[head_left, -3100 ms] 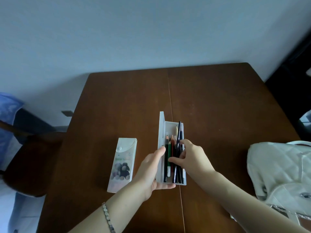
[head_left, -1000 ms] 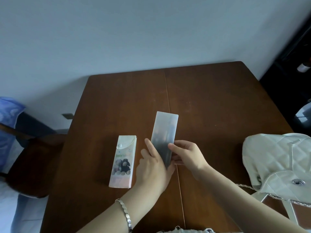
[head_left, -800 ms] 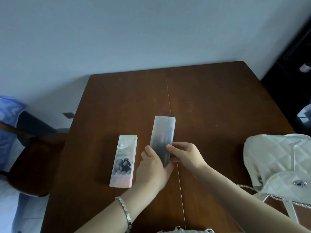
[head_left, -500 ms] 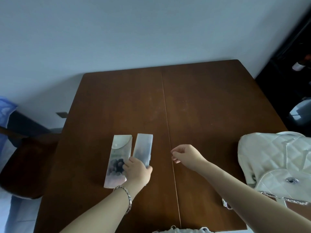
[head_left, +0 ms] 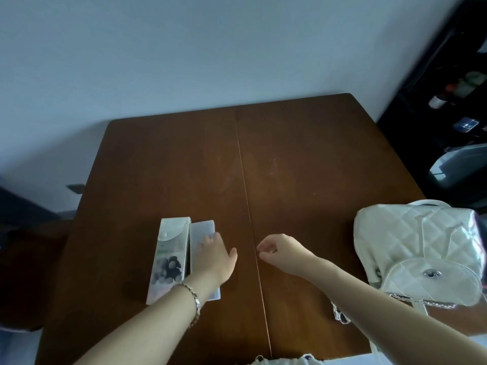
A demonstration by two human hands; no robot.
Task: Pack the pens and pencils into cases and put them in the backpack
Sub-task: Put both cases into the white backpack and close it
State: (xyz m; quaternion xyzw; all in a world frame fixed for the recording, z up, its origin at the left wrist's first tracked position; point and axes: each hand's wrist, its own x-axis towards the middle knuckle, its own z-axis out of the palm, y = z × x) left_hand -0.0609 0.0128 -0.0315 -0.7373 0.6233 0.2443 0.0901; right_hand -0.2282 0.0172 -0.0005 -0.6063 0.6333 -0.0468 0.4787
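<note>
left hand (head_left: pixel 214 255) flat on clear case (head_left: pixel 201 231), tight beside printed case (head_left: pixel 170 248) on desk (head_left: pixel 290 180); right hand (head_left: pixel 276 250) loosely curled, empty. we'd pinch both cases as one — backpack (head_left: pixel 421 248) at right looks shut.

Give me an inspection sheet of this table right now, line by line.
Surface: brown wooden table, seam down the middle.
Job's things: printed case and frosted case closed, side by side; white quilted backpack at the table's right edge.
Clutter: the backpack's chain strap lies on the table.
Hands: left hand rests flat on the frosted case; right hand loosely curled, holding nothing.
Cables: nothing seen.
Surroundings: pale wall; dark chair to the left; dark shelf to the right.
</note>
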